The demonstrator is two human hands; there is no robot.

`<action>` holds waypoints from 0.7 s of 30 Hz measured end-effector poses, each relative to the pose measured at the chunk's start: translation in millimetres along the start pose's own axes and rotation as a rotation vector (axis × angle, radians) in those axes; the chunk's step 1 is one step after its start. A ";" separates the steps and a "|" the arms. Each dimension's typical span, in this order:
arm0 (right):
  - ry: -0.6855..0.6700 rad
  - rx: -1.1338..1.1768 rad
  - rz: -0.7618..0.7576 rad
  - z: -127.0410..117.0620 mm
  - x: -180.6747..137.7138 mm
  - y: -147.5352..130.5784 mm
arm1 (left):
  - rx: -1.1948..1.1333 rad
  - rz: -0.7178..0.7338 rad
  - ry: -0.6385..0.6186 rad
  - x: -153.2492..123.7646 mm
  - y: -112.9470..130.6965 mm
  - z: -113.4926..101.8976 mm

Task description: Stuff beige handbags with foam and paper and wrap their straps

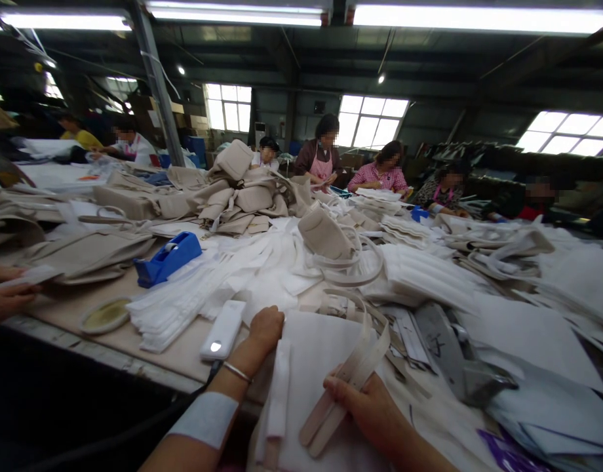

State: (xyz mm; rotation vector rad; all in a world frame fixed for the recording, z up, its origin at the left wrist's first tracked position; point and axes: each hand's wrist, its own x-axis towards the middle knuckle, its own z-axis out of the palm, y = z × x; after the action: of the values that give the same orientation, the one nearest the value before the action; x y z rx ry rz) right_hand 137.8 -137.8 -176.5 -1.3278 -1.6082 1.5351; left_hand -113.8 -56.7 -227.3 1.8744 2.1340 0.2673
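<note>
Dim o'all, overhead tubes (478,18) & windows (363,131) blown out, pic soft, edges blurry w/ stretch

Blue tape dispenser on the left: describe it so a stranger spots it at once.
On the cluttered worktable, look beyond and left of the left hand. There sits the tape dispenser, its solid blue body unlike the beige bag parts and white strips beside it.

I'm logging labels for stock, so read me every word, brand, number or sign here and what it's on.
No text can be read.
Gray tape dispenser: dark marking, too blurred to read.
Straps in the right hand: no readable lettering.
</note>
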 end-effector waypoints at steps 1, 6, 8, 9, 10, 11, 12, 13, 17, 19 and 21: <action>-0.004 0.004 0.001 -0.2 -0.3 0.1 | -0.027 -0.014 0.011 -0.2 -0.9 1.0; 0.003 0.018 0.024 0.1 -1.0 0.5 | -0.260 -0.107 0.099 -1.8 -15.7 -6.8; 0.008 0.029 0.022 0.6 -0.1 0.7 | -0.382 -0.156 0.108 0.6 -25.3 -11.4; 0.013 0.031 0.019 1.0 0.4 0.8 | -0.439 -0.184 0.104 2.0 -29.8 -12.7; 0.016 0.031 0.016 1.4 1.0 0.9 | -0.492 -0.212 0.094 3.4 -33.7 -13.2; 0.014 0.030 0.014 1.9 1.5 1.0 | -0.540 -0.239 0.083 4.6 -36.8 -13.0; 0.011 0.028 0.014 2.5 1.8 1.2 | -0.584 -0.262 0.070 5.7 -39.0 -12.1; 0.009 0.026 0.017 3.1 2.0 1.3 | -0.624 -0.278 0.058 6.5 -40.3 -10.8; 0.016 0.030 0.039 4.8 1.3 0.9 | -0.729 -0.306 0.046 9.2 -40.2 -8.3; 0.017 0.033 0.044 5.0 1.1 0.8 | -0.739 -0.305 0.061 10.2 -39.3 -11.0; 0.015 0.032 0.047 5.0 1.8 1.6 | -0.715 -0.293 0.104 10.1 -38.6 -16.1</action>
State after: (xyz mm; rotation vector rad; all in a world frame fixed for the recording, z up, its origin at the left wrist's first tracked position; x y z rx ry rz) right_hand 133.2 -138.5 -179.5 -1.3649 -1.5473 1.5686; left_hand -156.4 -51.2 -225.5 1.1496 1.9634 0.9283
